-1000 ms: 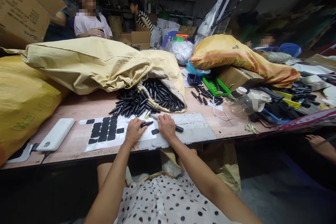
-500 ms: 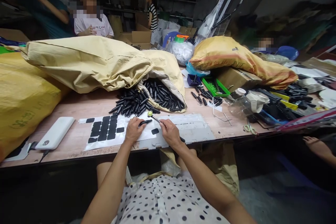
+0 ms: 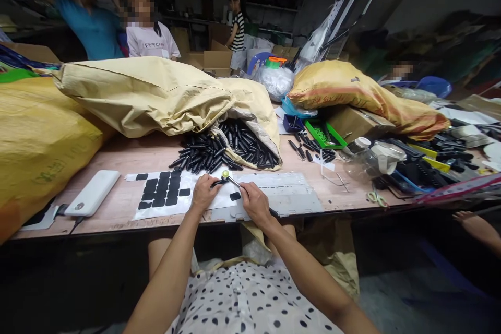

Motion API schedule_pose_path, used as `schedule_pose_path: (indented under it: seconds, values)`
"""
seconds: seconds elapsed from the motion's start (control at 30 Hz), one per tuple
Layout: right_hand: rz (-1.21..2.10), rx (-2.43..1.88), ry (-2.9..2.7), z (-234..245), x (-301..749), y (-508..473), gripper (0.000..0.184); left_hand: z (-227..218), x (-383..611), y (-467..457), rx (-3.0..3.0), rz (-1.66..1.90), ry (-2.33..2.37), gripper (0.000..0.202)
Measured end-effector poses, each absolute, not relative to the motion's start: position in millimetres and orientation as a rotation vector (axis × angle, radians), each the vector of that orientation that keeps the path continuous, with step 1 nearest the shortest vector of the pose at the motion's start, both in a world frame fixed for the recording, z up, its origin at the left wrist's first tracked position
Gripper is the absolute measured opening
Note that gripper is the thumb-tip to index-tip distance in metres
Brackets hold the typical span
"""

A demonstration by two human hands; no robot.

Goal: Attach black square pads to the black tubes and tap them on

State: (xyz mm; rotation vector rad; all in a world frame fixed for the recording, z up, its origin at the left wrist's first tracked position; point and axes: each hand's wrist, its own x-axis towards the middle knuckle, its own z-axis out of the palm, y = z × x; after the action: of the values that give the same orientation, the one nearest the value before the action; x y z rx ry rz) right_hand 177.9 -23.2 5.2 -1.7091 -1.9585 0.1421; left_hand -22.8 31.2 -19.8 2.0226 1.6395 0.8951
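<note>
My left hand is closed around a slim black pen-shaped part, whose end sticks out to the right. In my right hand is a metal-shafted tool with a round yellow-green head and a dark handle end behind the palm. The head meets or overlaps the tip of the black part; exact contact is hard to tell. Left of my hands lies a white sheet bearing rows of black rounded patches. One loose black patch lies between my hands. Similar black parts are heaped just beyond.
A beige sack spills black parts onto the table. A white power bank with a cable lies left. Rightward are a grey board, a green tray, a clear jug and scissors. Co-workers stand behind.
The yellow-green tool head has come against or over the black part in my left hand. The view has shifted slightly. At the back left, a person in blue has moved, raising a cardboard piece.
</note>
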Motion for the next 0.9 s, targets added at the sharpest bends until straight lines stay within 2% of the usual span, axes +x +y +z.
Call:
schedule_pose_path:
  seconds: [0.3, 0.4, 0.6, 0.9]
  values:
    - [0.192, -1.673, -2.046, 4.8, 165.6, -22.2, 0.024, -20.7, -19.8, 27.6, 1.835, 0.96, 1.72, 0.042]
    - [0.169, -1.691, -2.011, 4.1, 169.0, -11.7, 0.026, -21.9, -18.6, 28.0, 1.869, 0.989, 1.713, 0.037]
    - [0.026, -1.768, -2.05, -0.8, 182.8, 19.8, 0.022, -20.3, -20.3, 26.4, 2.024, 0.981, 1.629, 0.011]
    - [-0.199, -1.701, -2.13, -18.0, 184.3, 27.0, 0.016, -2.8, -22.6, 18.6, 2.058, 0.899, 1.505, 0.007]
